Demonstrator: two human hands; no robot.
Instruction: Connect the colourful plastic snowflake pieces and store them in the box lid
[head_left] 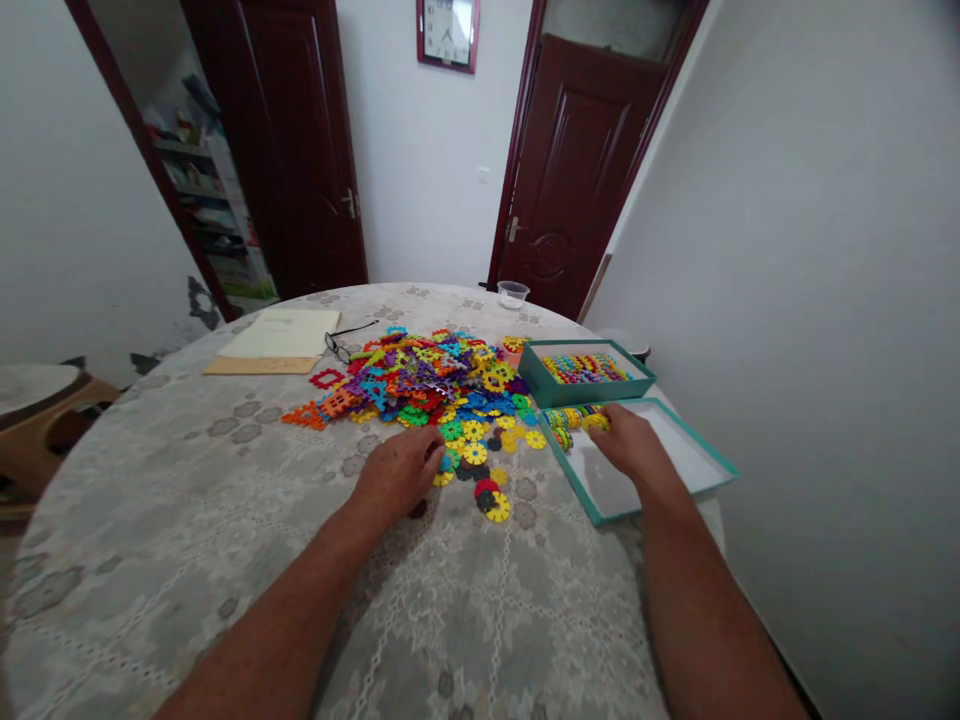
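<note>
A heap of colourful plastic snap-together pieces lies on the table, with loose notched discs scattered at its near right side. My left hand rests at the left edge of these discs, fingers curled; whatever is in them is hidden. Over the shallow white tray with a teal rim, my right hand is closed on yellow notched discs. Rows of stacked discs line the tray's far left corner, beside my right fingertips. Behind it stands a teal box holding rows of multicoloured stacked discs.
A patterned cloth covers the round table. Eyeglasses and an open pad of paper lie left of the heap. A clear plastic bowl stands at the far edge. A white wall rises at the right.
</note>
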